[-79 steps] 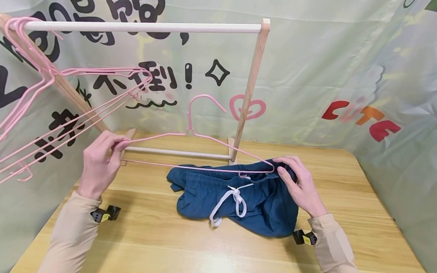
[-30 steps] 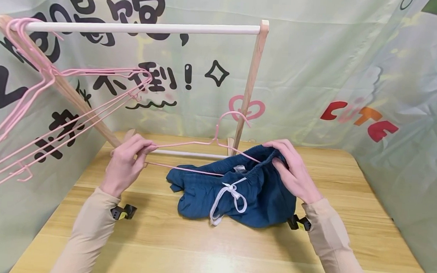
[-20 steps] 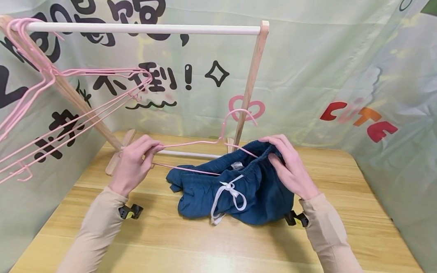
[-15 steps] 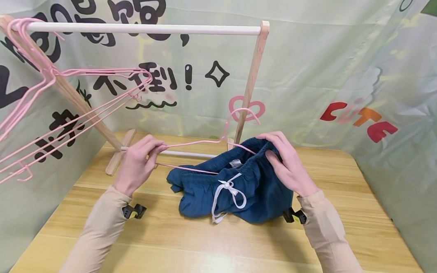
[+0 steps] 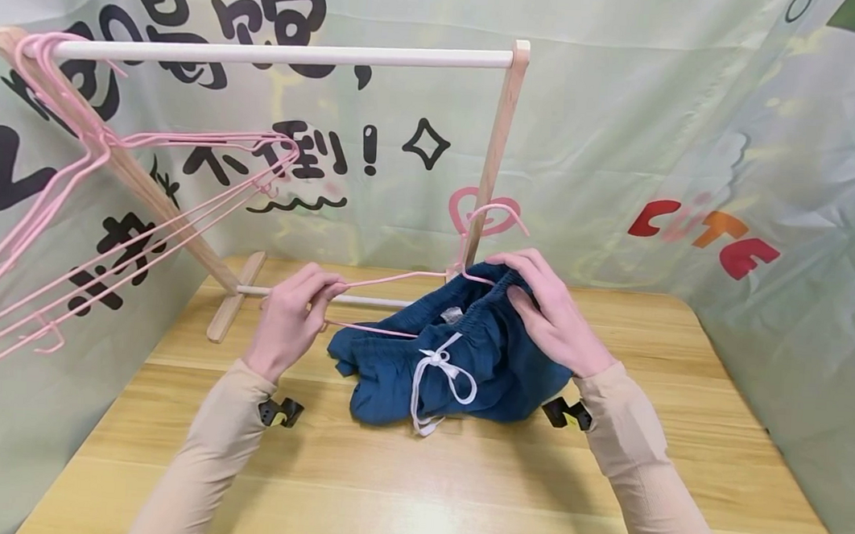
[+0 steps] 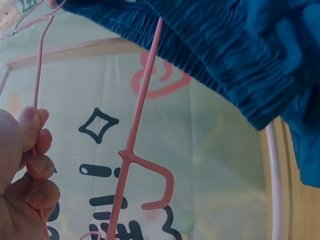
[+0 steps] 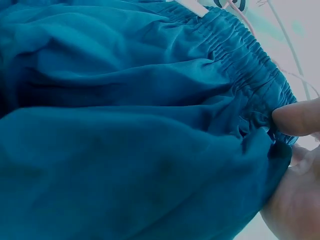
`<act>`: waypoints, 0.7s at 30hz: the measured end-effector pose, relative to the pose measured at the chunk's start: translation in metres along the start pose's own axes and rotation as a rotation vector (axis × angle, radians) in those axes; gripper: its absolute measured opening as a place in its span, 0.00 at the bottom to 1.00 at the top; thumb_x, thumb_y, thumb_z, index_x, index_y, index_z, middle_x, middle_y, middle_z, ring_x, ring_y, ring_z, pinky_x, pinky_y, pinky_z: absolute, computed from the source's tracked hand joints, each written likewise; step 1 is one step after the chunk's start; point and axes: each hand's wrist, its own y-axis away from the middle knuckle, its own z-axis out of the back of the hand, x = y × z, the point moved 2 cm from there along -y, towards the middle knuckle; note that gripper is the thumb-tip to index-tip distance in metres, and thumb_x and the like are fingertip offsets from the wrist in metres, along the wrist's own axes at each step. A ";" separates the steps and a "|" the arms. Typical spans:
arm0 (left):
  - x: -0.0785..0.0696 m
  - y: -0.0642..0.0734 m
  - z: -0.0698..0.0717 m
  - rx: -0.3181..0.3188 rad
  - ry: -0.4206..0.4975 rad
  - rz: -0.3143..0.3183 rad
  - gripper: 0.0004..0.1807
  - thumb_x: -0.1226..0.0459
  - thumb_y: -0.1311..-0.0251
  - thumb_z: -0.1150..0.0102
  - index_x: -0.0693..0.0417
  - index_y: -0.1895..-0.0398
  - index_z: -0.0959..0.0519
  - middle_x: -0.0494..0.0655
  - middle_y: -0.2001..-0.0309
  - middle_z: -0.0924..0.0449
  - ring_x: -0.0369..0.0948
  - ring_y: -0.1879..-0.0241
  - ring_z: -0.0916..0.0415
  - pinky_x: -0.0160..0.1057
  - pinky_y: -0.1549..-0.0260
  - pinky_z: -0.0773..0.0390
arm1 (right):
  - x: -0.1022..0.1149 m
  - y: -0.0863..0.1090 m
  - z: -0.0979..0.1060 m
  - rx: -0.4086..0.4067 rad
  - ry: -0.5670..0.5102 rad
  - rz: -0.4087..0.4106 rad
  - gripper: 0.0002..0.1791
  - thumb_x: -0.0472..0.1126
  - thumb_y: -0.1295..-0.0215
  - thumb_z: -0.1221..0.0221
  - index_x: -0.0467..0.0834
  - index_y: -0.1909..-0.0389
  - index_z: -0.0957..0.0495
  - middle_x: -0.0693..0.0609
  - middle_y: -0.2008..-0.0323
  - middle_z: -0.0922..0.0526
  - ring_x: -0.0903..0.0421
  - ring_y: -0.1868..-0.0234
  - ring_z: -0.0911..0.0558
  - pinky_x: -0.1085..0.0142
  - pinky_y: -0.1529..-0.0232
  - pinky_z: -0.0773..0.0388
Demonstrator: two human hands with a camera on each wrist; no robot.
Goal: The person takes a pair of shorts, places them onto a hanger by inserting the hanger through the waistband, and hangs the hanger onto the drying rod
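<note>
My left hand (image 5: 294,316) grips the left shoulder of a pink clothes hanger (image 5: 390,280); in the left wrist view its fingers (image 6: 42,167) curl round the wire. The hanger's right end runs inside the waistband of dark blue shorts (image 5: 400,378), where cloth hides it. Its hook points up, in front of the rack's right post. At the right side of the waistband, my right hand (image 5: 551,318) pinches the elastic edge, with the thumb (image 7: 295,119) on one side in the right wrist view. A white drawstring (image 5: 437,356) is tied in a bow at the shorts' front.
A garment rack with a white top rail (image 5: 286,54) and wooden posts (image 5: 498,142) stands at the back of the wooden table (image 5: 387,491). Several pink hangers (image 5: 100,141) hang at the rail's left end. A printed cloth backdrop (image 5: 586,146) surrounds the table.
My left hand has moved right, sliding the hanger's right end into the shorts' waistband. My right hand has shifted left and up with the waistband, which now covers more of the hanger.
</note>
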 end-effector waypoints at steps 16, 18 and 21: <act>-0.012 -0.003 -0.020 -0.020 -0.032 0.006 0.04 0.71 0.35 0.39 0.62 0.62 0.16 0.51 0.72 0.22 0.38 0.77 0.32 0.32 0.77 0.35 | -0.002 -0.003 -0.007 0.023 0.067 0.006 0.26 0.22 0.28 0.53 0.38 0.31 0.33 0.41 0.46 0.24 0.48 0.49 0.36 0.62 0.49 0.42; -0.013 -0.003 -0.021 -0.030 -0.033 0.013 0.03 0.71 0.36 0.38 0.62 0.62 0.17 0.51 0.72 0.22 0.38 0.78 0.34 0.32 0.78 0.37 | -0.003 -0.002 -0.007 0.028 0.081 -0.008 0.27 0.23 0.28 0.52 0.38 0.29 0.34 0.40 0.44 0.24 0.47 0.48 0.36 0.61 0.48 0.40; -0.015 -0.003 -0.023 -0.041 -0.028 0.018 0.02 0.73 0.37 0.37 0.63 0.63 0.17 0.51 0.73 0.23 0.38 0.78 0.34 0.32 0.79 0.37 | -0.004 0.000 -0.008 0.042 0.103 -0.040 0.27 0.26 0.27 0.51 0.38 0.28 0.36 0.40 0.41 0.24 0.46 0.44 0.33 0.59 0.46 0.36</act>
